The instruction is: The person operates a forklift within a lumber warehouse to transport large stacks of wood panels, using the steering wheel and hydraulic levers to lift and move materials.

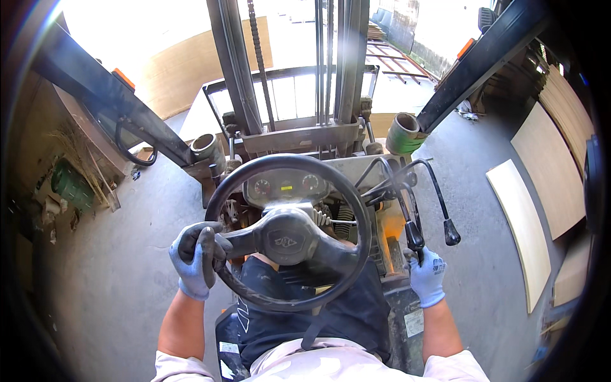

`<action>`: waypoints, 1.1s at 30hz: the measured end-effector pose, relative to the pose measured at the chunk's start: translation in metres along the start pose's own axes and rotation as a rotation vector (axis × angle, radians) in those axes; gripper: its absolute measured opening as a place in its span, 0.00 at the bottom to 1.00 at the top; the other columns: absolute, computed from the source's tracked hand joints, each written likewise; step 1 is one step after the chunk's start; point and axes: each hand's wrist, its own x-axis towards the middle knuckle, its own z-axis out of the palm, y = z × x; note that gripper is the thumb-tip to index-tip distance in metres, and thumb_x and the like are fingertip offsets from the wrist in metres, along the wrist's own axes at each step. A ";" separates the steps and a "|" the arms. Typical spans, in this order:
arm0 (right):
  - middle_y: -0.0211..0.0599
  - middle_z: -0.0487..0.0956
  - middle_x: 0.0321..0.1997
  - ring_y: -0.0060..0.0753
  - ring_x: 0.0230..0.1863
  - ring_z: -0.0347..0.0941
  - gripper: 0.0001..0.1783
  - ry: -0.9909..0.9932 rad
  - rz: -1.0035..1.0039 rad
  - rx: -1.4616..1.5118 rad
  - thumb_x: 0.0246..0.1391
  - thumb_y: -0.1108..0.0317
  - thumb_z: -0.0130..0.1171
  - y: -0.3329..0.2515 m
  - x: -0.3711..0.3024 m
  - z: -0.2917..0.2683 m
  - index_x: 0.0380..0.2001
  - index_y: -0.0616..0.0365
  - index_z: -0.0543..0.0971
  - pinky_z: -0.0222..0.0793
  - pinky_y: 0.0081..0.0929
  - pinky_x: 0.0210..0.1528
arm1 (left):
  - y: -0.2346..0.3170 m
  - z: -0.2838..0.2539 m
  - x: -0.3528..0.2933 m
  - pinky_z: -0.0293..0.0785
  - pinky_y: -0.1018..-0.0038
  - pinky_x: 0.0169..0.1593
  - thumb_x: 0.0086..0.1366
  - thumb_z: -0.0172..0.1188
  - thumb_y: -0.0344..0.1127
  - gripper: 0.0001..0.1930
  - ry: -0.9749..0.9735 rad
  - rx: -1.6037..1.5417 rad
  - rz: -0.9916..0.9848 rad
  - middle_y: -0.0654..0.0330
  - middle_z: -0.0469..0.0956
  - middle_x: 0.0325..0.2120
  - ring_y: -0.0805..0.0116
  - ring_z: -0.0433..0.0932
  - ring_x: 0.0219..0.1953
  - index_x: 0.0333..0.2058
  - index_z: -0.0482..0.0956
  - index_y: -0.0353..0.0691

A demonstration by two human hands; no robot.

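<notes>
As I am judging, the step now is operating the forklift (302, 137): the left hand (194, 262) is touching the steering wheel (287, 234) with bent fingers, between its eight and nine o'clock, but how tightly it is gripping I cannot tell. The right hand (426, 275) is grasping the inner black-knobbed lever (415, 234), standing at three o'clock from the wheel. The next move is probably calling for steady steering and a gentle push or pull.

The steering wheel (287, 232) looks like smooth plastic, faintly shiny, the lever knob (414, 234) glossier. The left glove (191, 264) is cloth with a matt, rubbery-looking coating. The mast (352, 76) is metal, the boards (552, 172) smooth, matt wood.
</notes>
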 end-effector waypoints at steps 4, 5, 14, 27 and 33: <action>0.39 0.79 0.23 0.49 0.27 0.77 0.11 0.039 -0.102 -0.079 0.56 0.60 0.63 0.002 -0.004 -0.002 0.35 0.55 0.80 0.70 0.44 0.32 | 0.005 -0.005 -0.007 0.58 0.81 0.17 0.74 0.52 0.30 0.10 -0.013 -0.062 0.003 0.57 0.77 0.16 0.81 0.65 0.13 0.41 0.79 0.28; 0.41 0.79 0.24 0.50 0.28 0.76 0.11 0.040 -0.117 -0.066 0.56 0.60 0.63 -0.001 -0.005 -0.005 0.36 0.56 0.80 0.70 0.45 0.32 | 0.005 -0.005 -0.008 0.57 0.81 0.17 0.74 0.52 0.30 0.10 -0.010 -0.073 0.008 0.57 0.77 0.16 0.81 0.65 0.13 0.41 0.78 0.28; 0.49 0.85 0.36 0.50 0.38 0.83 0.21 -0.031 -0.055 0.096 0.68 0.57 0.50 -0.005 -0.013 -0.024 0.52 0.63 0.79 0.75 0.41 0.41 | 0.018 -0.006 -0.021 0.56 0.81 0.17 0.74 0.51 0.31 0.11 0.012 -0.048 0.010 0.57 0.77 0.16 0.81 0.63 0.12 0.41 0.78 0.29; 0.39 0.75 0.60 0.33 0.63 0.69 0.30 0.383 0.694 1.383 0.62 0.63 0.58 0.066 -0.042 0.043 0.66 0.59 0.67 0.64 0.36 0.66 | 0.040 -0.009 -0.029 0.58 0.81 0.17 0.74 0.51 0.33 0.12 0.013 -0.012 -0.035 0.57 0.77 0.16 0.81 0.64 0.12 0.40 0.79 0.29; 0.51 0.78 0.50 0.50 0.53 0.76 0.32 0.091 0.004 0.109 0.63 0.61 0.57 0.086 0.108 0.116 0.66 0.64 0.64 0.71 0.40 0.55 | 0.043 -0.002 -0.030 0.58 0.81 0.16 0.74 0.50 0.33 0.12 0.038 0.006 -0.061 0.55 0.77 0.15 0.80 0.64 0.11 0.38 0.78 0.29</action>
